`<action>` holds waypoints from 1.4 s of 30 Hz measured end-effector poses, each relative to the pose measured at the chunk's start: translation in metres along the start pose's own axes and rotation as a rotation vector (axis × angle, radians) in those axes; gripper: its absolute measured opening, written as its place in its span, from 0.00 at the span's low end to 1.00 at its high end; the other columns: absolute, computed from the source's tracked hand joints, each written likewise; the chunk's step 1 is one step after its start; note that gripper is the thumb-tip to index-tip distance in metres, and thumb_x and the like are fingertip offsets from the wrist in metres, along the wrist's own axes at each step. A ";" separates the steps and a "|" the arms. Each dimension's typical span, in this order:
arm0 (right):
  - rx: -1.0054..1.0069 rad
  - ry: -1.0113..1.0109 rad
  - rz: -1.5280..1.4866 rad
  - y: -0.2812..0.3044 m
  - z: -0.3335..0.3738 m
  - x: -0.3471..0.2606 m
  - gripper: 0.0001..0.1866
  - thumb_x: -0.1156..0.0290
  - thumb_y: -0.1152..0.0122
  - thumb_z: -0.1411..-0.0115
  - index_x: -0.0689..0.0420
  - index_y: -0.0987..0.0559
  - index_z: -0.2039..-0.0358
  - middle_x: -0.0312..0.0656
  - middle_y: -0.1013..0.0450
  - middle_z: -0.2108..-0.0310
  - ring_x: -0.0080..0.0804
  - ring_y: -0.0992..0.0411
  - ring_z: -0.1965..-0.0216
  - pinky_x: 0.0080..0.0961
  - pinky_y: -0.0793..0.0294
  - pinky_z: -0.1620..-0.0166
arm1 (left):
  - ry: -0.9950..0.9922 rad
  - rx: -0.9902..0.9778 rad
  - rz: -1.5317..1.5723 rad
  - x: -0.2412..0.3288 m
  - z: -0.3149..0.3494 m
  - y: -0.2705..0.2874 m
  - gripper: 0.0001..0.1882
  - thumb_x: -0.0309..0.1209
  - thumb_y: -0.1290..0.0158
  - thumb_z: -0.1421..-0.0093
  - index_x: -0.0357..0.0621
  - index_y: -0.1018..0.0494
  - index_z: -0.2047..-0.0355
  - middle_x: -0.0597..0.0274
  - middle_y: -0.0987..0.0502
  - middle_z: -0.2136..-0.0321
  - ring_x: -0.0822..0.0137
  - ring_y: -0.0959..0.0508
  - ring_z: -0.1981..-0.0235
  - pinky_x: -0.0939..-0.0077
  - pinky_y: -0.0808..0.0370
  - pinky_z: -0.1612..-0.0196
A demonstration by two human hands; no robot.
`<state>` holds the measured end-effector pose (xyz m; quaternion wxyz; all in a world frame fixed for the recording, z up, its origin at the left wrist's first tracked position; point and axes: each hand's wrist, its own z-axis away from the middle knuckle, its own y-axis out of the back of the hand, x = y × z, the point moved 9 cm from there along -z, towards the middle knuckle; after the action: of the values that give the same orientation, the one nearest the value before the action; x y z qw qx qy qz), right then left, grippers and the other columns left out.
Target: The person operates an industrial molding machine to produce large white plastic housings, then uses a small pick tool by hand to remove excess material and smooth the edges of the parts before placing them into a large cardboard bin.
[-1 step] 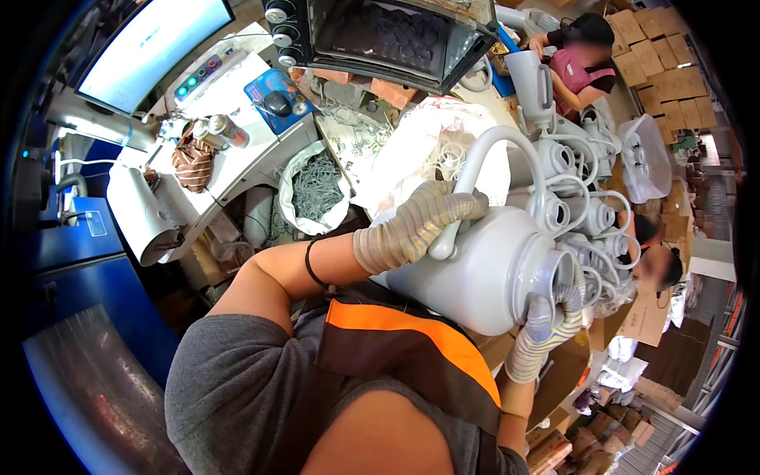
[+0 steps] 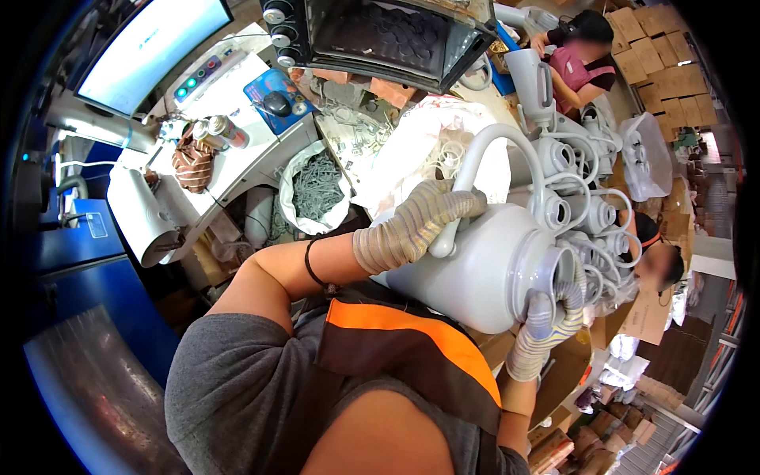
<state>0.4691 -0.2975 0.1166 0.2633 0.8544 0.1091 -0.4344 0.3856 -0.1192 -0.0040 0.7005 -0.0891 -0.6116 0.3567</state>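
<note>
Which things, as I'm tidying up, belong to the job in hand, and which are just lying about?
In the job:
grey jug, left hand at its handle, right hand at its mouth
probably similar jugs nearby

Apparently lying about:
computer mouse on blue pad
two cans
brown striped bundle

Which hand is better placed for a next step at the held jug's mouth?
Probably the right hand: it touches the jug's mouth, while the left hand grips the handle farther back.
</note>
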 end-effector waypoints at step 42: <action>-0.278 0.200 1.032 -0.132 -0.301 0.428 0.17 0.68 0.45 0.46 0.62 0.25 0.57 0.54 0.26 0.60 0.51 0.28 0.59 0.36 0.30 0.54 | 0.696 1.502 -0.149 -0.291 0.522 0.256 0.11 0.35 0.49 0.45 0.41 0.25 0.66 0.64 0.27 0.77 0.67 0.28 0.77 0.74 0.32 0.74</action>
<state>0.8765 -0.0411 -0.1268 0.5413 0.7913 -0.2433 -0.1467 -0.1938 -0.2717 -0.2552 0.7444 0.3379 0.0366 0.5748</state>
